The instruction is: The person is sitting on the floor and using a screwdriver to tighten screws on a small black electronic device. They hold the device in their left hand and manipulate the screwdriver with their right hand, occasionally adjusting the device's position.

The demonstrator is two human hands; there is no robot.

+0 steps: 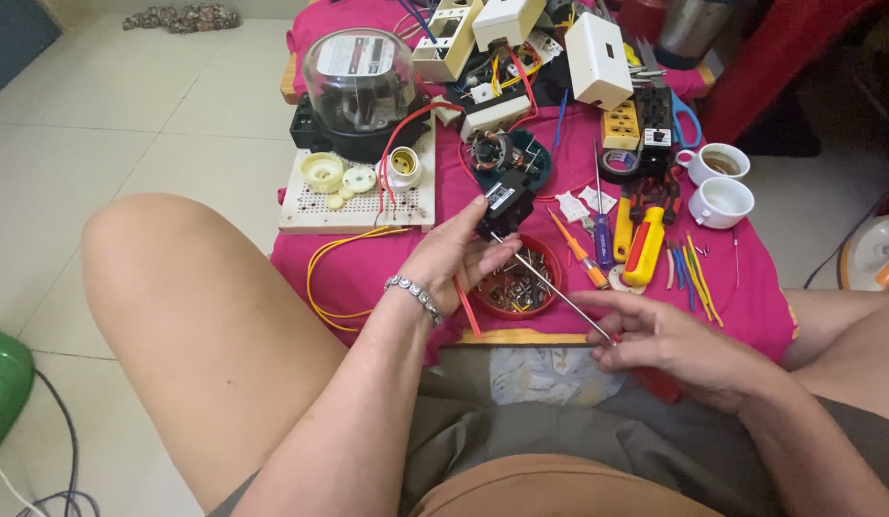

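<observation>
Gripping a small black electrical part (505,203) between thumb and fingers, the left hand (454,257) sits at the centre of the frame, just above a round red bowl (550,258) of metal screws. The right hand (674,347), lower right of centre, closes its fingers on a red-handled screwdriver (569,299), whose thin metal shaft runs up and left until its tip meets the underside of the black part. A beaded bracelet (415,295) circles the left wrist. Both hands work over the near edge of a low table draped in a pink cloth (368,273). Toward the upper left of the cloth stands a glass-domed meter (358,81) behind a white perforated board (358,206) carrying cream lamp-holder pieces. To the right of the bowl lie an orange screwdriver (578,254), a blue one (602,230) and yellow-handled pliers (645,244), with two white cups (717,182) at the right edge of the table. A bare knee fills the left middle of the frame.
</observation>
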